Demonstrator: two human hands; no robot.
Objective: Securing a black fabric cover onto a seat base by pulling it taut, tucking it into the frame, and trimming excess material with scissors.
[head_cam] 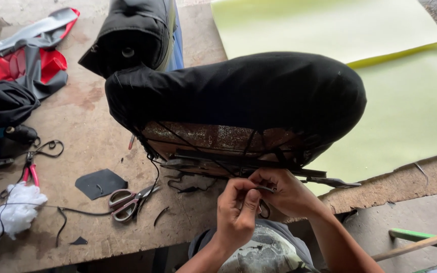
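Note:
A seat wrapped in black fabric (259, 91) lies tilted on the wooden workbench (92, 126). Its rusty underside (213, 137) faces me, laced with black cords. Both my hands work at the seat's near edge. My left hand (236, 215) pinches a thin black cord (265, 188) between thumb and fingers. My right hand (287, 194) grips the same cord just to the right, touching the left hand. A small dark loop hangs under the right hand; I cannot tell what it is.
Scissors (127, 202), a black scrap (99, 183), pink-handled pliers (30, 174) and white stuffing (6, 212) lie at the left. Red and grey fabric (31, 60) and another black seat (132, 35) sit at the back. A yellow-green sheet (390, 91) covers the right.

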